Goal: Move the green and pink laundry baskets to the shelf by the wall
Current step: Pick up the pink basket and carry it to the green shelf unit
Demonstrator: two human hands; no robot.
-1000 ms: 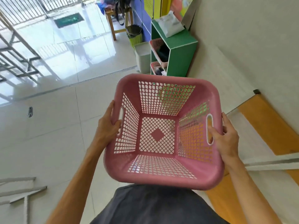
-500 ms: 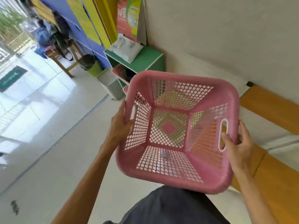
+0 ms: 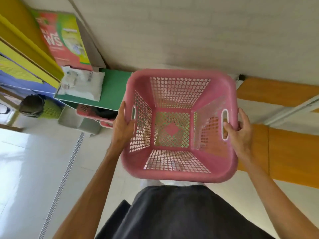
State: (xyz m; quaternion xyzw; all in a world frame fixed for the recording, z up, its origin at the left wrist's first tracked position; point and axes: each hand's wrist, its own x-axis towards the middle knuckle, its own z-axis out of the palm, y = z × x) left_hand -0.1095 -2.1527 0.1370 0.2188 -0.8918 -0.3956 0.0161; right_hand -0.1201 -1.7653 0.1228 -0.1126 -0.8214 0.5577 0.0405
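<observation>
I hold an empty pink laundry basket [image 3: 179, 171] with lattice walls in front of my chest, carried level. My left hand [image 3: 123, 125] grips its left handle slot. My right hand [image 3: 239, 130] grips the right handle slot, fingers through the opening. The green shelf [image 3: 114, 90] stands against the wall just beyond and left of the basket; green shows through the basket's floor. Two pink baskets [image 3: 89, 112] sit in the shelf's openings, the upper one with dark clothes. No green basket is in view.
A white plastic packet [image 3: 81, 85] lies on the shelf top. A red and green poster [image 3: 63, 40] leans on the wall behind it. A grey bin [image 3: 77, 121] and a green bin with a black liner [image 3: 38, 108] stand left of the shelf. Orange benches [image 3: 290, 150] run along the right.
I have walked closer and turned right: the shelf has come from far ahead to just under the basket's left edge. Both hands keep the same grip on the basket.
</observation>
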